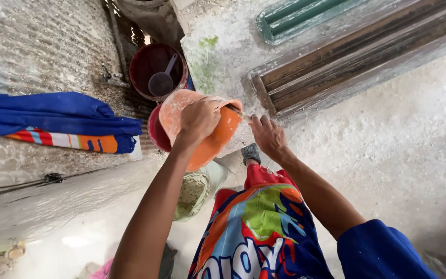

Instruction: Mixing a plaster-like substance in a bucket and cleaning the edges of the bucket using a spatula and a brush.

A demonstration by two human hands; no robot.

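Note:
My left hand point(198, 118) grips the rim of an orange plastic bucket point(218, 139), which is tilted over on its side in front of me. My right hand point(267, 135) is just right of the bucket's mouth, fingers spread, touching or close to a thin stream or stick at the rim; I cannot tell which. A red bucket point(153, 135) stands directly under and behind the orange one. Below my hands is my raised knee in colourful shorts point(261, 227).
A dark red bucket point(143, 64) with a grey ladle point(162, 80) in it stands farther off. Blue and striped cloths point(52, 116) hang over a corrugated sheet at left. A white sack point(194, 194) lies below the buckets. Wooden frames point(357, 57) lie on the dusty white ground.

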